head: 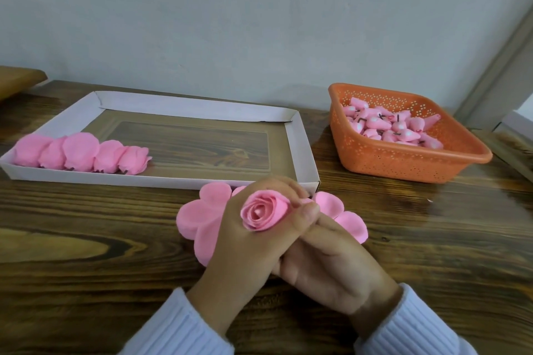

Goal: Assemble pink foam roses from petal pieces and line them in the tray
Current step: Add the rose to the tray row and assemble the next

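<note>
A pink foam rose (264,212) with a coiled centre sits upright between both hands. My left hand (245,242) wraps round it from the left, fingers curled over its top. My right hand (328,253) grips it from below and the right, thumb pressed against the petals. Flat pink petal pieces (199,219) lie spread on the table under and around the hands. The white cardboard tray (302,153) lies behind them. Several finished roses (80,154) stand in a row along its front left edge.
An orange perforated basket (403,164) at the right holds several pink bud cores with short dark stems. The wooden table runs to a pale wall behind. A wooden edge shows at the far left, a frame edge at the far right.
</note>
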Demonstrator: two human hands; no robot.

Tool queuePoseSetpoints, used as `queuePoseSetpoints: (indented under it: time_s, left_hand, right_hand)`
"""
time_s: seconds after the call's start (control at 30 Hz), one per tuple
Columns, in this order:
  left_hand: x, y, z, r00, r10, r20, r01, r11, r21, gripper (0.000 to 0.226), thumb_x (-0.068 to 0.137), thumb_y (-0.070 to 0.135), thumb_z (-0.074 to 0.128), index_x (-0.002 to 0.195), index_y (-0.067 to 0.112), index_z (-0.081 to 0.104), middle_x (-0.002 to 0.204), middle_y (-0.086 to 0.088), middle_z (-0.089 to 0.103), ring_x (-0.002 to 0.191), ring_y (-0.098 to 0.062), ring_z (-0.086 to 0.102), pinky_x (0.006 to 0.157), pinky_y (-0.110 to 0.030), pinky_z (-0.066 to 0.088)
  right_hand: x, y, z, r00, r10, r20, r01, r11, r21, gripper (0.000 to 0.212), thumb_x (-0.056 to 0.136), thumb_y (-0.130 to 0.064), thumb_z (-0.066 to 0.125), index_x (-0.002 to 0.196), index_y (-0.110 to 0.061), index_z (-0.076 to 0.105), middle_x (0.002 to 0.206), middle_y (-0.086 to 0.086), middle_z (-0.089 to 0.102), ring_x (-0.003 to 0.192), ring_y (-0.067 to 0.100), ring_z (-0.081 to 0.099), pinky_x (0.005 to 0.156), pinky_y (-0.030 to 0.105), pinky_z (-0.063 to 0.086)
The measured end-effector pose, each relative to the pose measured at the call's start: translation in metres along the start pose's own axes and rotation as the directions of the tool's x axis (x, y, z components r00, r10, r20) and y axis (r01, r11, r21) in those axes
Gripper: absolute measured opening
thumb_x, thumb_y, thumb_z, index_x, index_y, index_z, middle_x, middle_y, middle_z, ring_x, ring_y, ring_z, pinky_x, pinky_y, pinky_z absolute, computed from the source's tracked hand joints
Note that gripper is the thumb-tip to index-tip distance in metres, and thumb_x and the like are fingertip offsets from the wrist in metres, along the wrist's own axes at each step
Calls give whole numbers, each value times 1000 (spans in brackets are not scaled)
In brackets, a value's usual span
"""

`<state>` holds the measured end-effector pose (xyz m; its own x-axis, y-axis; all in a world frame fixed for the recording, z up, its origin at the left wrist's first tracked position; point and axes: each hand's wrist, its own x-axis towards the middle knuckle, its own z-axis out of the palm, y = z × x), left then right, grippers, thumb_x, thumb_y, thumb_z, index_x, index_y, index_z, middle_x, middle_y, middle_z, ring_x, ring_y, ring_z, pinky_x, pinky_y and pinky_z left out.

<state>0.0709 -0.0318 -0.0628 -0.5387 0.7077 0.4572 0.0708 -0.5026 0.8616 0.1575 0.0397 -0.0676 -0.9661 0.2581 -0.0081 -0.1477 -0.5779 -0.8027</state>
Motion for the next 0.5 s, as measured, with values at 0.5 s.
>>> queuePoseSetpoints:
  time_s: [0.5]
  left_hand:
    - [0,-9,3,998,53,44,-58,990,131,11,68,26,73,76,20,69,115,6,64,112,-12,60,92,-21,45]
  right_hand:
    - [3,0,-2,999,-17,49,17,1000,-19,32,86,-34,67,116,-22,68,119,-5,65,118,10,57,96,30,48]
